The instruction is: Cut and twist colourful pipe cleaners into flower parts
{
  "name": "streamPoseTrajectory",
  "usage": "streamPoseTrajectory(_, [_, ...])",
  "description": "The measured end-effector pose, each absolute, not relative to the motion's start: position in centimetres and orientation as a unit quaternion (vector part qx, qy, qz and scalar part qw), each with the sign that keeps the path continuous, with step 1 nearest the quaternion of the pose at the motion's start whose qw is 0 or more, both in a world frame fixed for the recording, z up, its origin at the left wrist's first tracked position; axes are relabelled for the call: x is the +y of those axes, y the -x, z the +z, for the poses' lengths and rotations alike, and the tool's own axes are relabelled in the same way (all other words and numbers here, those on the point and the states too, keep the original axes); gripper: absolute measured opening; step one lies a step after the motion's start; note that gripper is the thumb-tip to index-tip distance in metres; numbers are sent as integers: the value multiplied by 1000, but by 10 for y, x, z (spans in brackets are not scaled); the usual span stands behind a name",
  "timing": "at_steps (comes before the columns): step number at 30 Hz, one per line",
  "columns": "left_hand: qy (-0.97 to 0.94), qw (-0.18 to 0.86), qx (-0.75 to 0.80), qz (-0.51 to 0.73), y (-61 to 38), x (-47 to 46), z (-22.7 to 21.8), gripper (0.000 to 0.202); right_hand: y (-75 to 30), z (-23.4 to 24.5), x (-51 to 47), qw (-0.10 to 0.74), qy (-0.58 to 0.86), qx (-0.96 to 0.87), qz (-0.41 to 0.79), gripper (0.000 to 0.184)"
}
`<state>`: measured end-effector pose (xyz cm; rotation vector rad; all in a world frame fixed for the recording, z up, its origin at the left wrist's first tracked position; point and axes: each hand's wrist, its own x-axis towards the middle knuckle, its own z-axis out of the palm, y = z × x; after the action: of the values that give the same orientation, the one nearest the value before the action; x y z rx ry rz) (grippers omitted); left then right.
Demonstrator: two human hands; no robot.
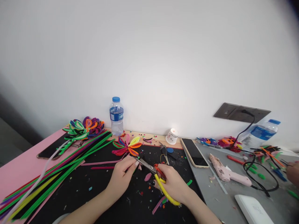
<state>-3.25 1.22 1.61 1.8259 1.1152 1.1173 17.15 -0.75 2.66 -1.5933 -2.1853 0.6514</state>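
Observation:
My right hand is wrapped round the handles of a pair of scissors, one handle orange and one yellow. The blades point left and reach the fingertips of my left hand. Thumb and fingers of that hand are pinched at the base of a multicoloured pipe-cleaner flower, whose looped petals fan out above it. What lies between the blades is too small to make out. Below the scissors a loose pink pipe-cleaner petal lies on the black mat.
Long pipe cleaners stretch across the left, by finished flowers and a phone. Behind stand a water bottle and a paper cup. On the right are another phone, a pink glue gun and another person's hand.

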Motion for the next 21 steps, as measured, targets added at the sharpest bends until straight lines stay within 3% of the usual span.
streamPoseTrajectory(14, [-729, 338, 413, 429, 32, 15, 12, 29, -171, 22, -7, 196, 564, -757, 266, 30])
streamPoseTrajectory(21, [-711, 414, 399, 405, 34, 19, 15, 32, -173, 22, -6, 201, 564, -759, 257, 29])
